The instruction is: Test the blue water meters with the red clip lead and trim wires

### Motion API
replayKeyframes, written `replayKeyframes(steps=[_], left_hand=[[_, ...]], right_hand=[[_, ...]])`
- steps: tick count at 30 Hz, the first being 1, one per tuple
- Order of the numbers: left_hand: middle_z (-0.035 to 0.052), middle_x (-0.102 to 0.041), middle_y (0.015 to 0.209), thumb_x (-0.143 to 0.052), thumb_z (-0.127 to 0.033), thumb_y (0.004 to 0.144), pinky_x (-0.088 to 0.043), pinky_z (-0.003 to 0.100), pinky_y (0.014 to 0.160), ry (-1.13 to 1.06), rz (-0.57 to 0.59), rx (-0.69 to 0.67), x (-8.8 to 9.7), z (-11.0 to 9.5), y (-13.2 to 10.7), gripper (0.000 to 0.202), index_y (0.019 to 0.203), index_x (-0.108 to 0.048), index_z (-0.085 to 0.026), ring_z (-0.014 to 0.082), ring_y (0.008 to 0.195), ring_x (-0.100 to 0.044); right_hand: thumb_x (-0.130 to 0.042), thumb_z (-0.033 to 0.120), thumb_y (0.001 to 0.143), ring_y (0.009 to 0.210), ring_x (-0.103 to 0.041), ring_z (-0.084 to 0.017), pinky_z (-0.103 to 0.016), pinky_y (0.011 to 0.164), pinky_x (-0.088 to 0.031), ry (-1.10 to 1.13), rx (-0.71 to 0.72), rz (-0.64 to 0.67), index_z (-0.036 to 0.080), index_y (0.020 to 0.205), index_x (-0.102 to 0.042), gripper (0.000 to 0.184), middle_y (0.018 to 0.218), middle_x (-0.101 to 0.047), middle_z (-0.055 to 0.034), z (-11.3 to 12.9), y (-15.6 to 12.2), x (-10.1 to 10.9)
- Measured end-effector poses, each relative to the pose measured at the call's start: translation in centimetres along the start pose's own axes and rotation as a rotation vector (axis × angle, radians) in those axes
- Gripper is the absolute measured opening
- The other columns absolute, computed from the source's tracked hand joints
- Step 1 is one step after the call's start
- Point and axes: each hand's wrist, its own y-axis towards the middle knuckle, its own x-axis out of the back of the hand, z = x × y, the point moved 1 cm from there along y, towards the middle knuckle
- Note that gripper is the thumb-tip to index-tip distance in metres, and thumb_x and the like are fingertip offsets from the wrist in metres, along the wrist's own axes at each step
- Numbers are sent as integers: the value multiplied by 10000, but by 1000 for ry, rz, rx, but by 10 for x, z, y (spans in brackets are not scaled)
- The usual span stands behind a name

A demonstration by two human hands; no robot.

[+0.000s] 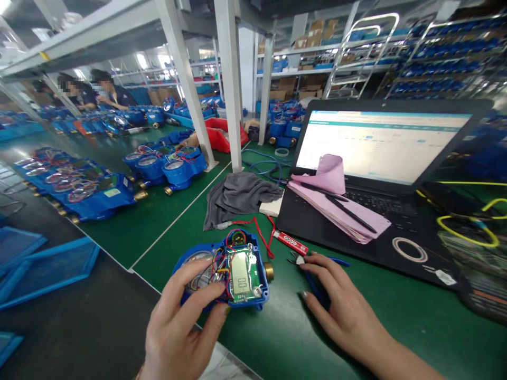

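Note:
A blue water meter (259, 293) lies on the green bench with its housing uncovered. It shows a circuit board, a lit-less grey display (240, 274) with digits, thin coloured wires (221, 266) and a brass threaded end (269, 271). My left hand (184, 316) is closed over the meter's left side, fingertips at the wires and the board's edge. To the right, my right hand (343, 301) curls over blue-handled cutting pliers (315, 285), whose jaws point up and left on the bench. The thumb is on the near side of the handles; part of the grip is hidden.
Behind the meter are a red marked stick (291, 243), a red cable (259, 232) and a grey cloth (241, 195). A laptop (380, 148) carries pink paper (348, 214) and tweezers. More blue meters (87, 190) stand left, beside metal posts (227, 84). Other people (106, 89) sit far left.

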Motion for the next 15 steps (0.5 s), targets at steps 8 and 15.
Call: replayKeyframes(steps=[8, 15], left_hand=[[88, -530, 1202, -558, -82, 846, -428, 249, 969, 6, 34, 2, 0, 1, 1, 136, 919, -631, -169, 154, 1111, -534], [93, -541, 1215, -569, -94, 847, -430, 287, 987, 14, 30, 36, 0, 0, -3, 154, 975, -624, -160, 173, 1118, -537]], right_hand=[[-482, 250, 870, 1185, -474, -267, -493, 954, -482, 6, -1, 4, 220, 1199, -440, 334, 1249, -465, -131, -2, 1, 0], [-494, 250, 855, 1170, -500, -278, -485, 945, -485, 18, 3, -21, 216, 1168, -481, 315, 1238, -495, -132, 0, 3, 0]])
